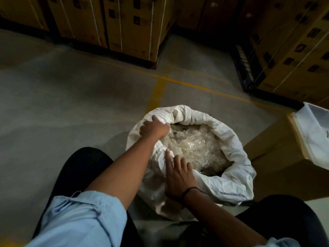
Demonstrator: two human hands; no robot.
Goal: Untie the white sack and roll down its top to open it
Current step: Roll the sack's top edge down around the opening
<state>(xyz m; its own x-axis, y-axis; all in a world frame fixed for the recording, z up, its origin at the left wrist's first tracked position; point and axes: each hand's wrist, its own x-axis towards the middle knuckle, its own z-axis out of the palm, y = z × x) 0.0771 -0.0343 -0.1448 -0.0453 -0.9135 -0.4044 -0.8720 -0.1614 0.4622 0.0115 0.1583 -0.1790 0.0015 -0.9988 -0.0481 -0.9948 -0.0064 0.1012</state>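
Observation:
The white sack (pixel 231 150) stands on the floor between my knees, its mouth wide and its top rolled down into a thick rim. Clear crinkled plastic pieces (pixel 194 148) fill it. My left hand (pixel 153 129) grips the rolled rim at the sack's far left side, fingers curled over the fabric. My right hand (pixel 179 177) lies flat on the near rim with fingers spread, the index finger pointing up along the fabric. No tie or string shows on the sack.
A cardboard box (pixel 277 163) with a white liner stands right beside the sack on the right. Strapped cartons on pallets (pixel 133 27) line the back and the right (pixel 293 56). Yellow lines cross the concrete floor (pixel 62 97).

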